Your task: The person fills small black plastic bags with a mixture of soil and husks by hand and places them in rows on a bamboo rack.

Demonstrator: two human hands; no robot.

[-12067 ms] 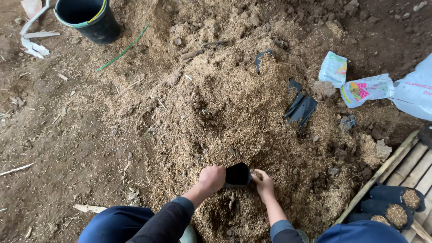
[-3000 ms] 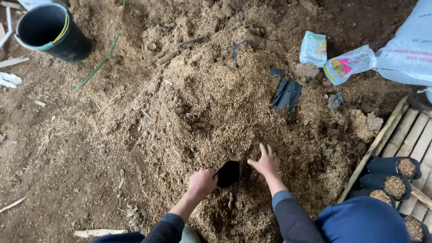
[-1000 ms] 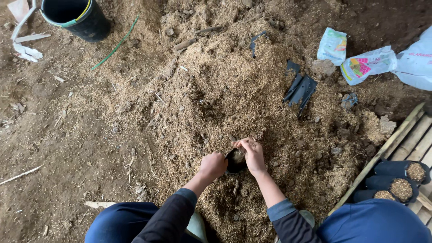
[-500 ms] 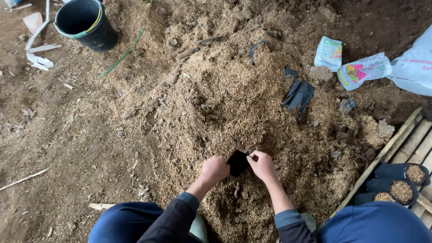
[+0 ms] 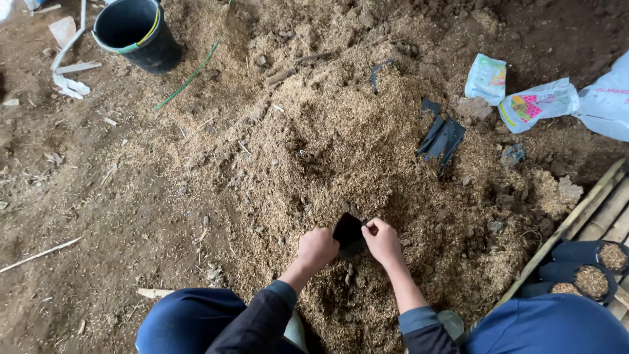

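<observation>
Far off to the left stood a dark bucket (image 5: pixel 136 31), well apart from the work. Near the kneeling person, the left hand (image 5: pixel 317 248) was curled around one edge of a small black planting bag (image 5: pixel 348 233), and the right hand (image 5: pixel 382 241) pinched the opposite edge, seemingly to keep its mouth spread. The bag sat between both hands, set into the pile of husk-and-soil mix (image 5: pixel 341 151). Filled bags (image 5: pixel 593 269) lay at the right.
</observation>
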